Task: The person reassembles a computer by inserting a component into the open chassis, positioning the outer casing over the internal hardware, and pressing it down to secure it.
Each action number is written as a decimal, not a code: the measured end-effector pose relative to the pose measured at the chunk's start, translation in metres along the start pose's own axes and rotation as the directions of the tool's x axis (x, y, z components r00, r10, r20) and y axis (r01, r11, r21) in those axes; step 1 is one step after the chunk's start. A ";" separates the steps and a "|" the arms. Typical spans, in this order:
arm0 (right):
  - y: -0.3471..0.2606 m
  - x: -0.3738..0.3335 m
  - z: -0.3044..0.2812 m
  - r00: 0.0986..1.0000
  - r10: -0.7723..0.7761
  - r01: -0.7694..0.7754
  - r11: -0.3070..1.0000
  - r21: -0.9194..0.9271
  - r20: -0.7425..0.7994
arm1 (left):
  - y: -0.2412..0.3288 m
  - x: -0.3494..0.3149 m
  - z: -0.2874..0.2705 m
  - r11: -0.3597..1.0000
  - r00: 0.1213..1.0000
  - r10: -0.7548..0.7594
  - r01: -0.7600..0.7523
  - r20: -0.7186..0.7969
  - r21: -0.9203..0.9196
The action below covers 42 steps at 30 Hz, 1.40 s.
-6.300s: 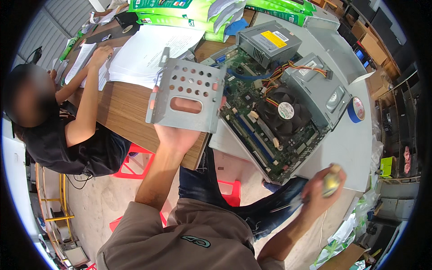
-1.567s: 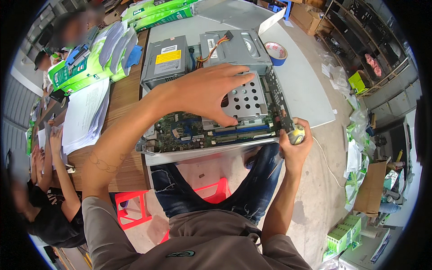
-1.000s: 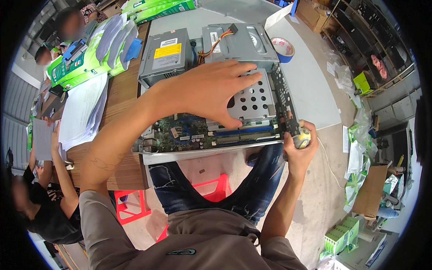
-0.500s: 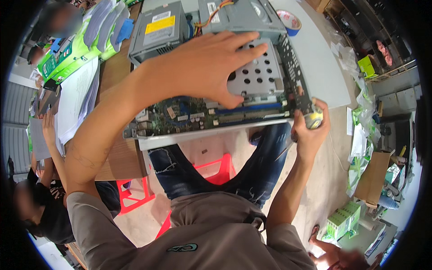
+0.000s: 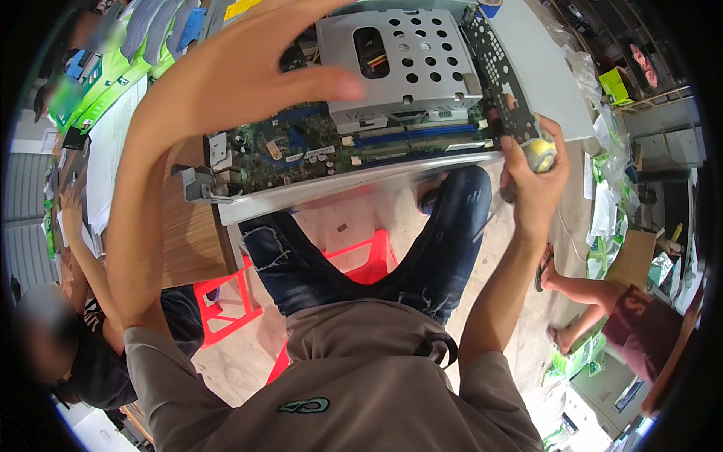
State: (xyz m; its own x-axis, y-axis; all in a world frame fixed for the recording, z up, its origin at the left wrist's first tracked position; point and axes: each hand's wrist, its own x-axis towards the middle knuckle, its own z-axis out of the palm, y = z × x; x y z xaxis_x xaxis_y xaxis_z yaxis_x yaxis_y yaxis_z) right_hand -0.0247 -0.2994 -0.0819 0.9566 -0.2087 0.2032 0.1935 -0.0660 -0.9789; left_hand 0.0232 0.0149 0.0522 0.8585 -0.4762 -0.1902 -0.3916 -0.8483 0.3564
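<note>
2 hands are at the open computer chassis. The perforated bracket sits inside it, above the circuit board. The left hand is spread wide, thumb over the bracket's left side; contact cannot be confirmed. The right hand grips the screwdriver beside the black perforated panel. Steady the bracket by its edges; point the screwdriver's shaft away from the knee.

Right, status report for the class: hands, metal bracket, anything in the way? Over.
Left hand spread at left edge of bracket, contact unclear. Right hand gripping screwdriver. Bracket above circuit board. Left hand hiding part of circuit board.
</note>
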 end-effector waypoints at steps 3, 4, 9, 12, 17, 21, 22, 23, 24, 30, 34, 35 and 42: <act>-0.008 0.001 -0.004 0.999 0.030 -0.029 0.999 -0.043 0.039 | -0.033 -0.030 0.017 0.954 0.879 0.272 -0.299 -0.393 -0.010; -0.006 0.000 -0.005 0.999 0.021 -0.018 0.995 -0.095 0.038 | -0.040 -0.037 0.026 0.952 0.880 0.278 -0.306 -0.386 -0.013; -0.010 -0.003 0.003 1.000 -0.004 0.005 0.993 -0.117 0.007 | -0.055 -0.087 0.054 0.716 0.928 -0.080 -0.201 -0.364 -0.669; -0.007 -0.003 0.009 0.998 -0.053 0.046 0.990 -0.131 -0.045 | -0.050 -0.083 0.056 0.793 0.926 -0.140 -0.108 -0.351 -0.600; 0.004 -0.004 0.012 0.991 -0.073 0.060 0.991 -0.116 -0.111 | -0.041 -0.077 0.055 0.832 0.949 -0.275 0.156 -0.152 -0.532; 0.009 -0.004 0.015 0.989 -0.077 0.064 0.992 -0.109 -0.124 | -0.046 -0.081 0.060 0.865 0.952 -0.271 0.176 -0.141 -0.470; 0.008 -0.004 0.016 0.986 -0.085 0.068 0.991 -0.116 -0.146 | -0.047 -0.081 0.060 0.880 0.959 -0.232 0.134 -0.165 -0.456; 0.007 -0.005 0.016 0.987 -0.085 0.069 0.991 -0.114 -0.138 | -0.047 -0.080 0.060 0.878 0.957 -0.239 0.139 -0.167 -0.458; 0.006 -0.005 0.016 0.986 -0.079 0.060 0.990 -0.128 -0.144 | -0.047 -0.079 0.060 0.887 0.964 -0.207 0.114 -0.165 -0.448; 0.009 -0.003 0.015 0.988 -0.089 0.077 0.993 -0.093 -0.129 | -0.045 -0.079 0.058 0.895 0.969 -0.188 0.100 -0.163 -0.434; 0.010 -0.003 0.016 0.986 -0.093 0.082 0.993 -0.082 -0.138 | -0.039 -0.081 0.053 0.913 0.973 -0.186 0.119 -0.137 -0.391; 0.011 -0.002 0.015 0.986 -0.095 0.085 0.993 -0.079 -0.134 | -0.040 -0.082 0.054 0.912 0.972 -0.189 0.121 -0.140 -0.391; -0.008 0.004 0.008 0.998 -0.032 0.022 0.986 -0.166 -0.058 | -0.041 -0.081 0.048 0.954 0.990 -0.123 0.100 -0.065 -0.282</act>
State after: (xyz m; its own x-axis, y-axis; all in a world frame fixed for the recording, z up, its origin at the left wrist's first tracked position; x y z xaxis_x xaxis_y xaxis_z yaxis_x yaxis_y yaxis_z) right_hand -0.0211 -0.2919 -0.0733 0.9359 -0.2623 0.2352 0.1755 -0.2317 -0.9568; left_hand -0.0460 0.0766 0.0091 0.9200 -0.3518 -0.1728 -0.1942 -0.7922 0.5785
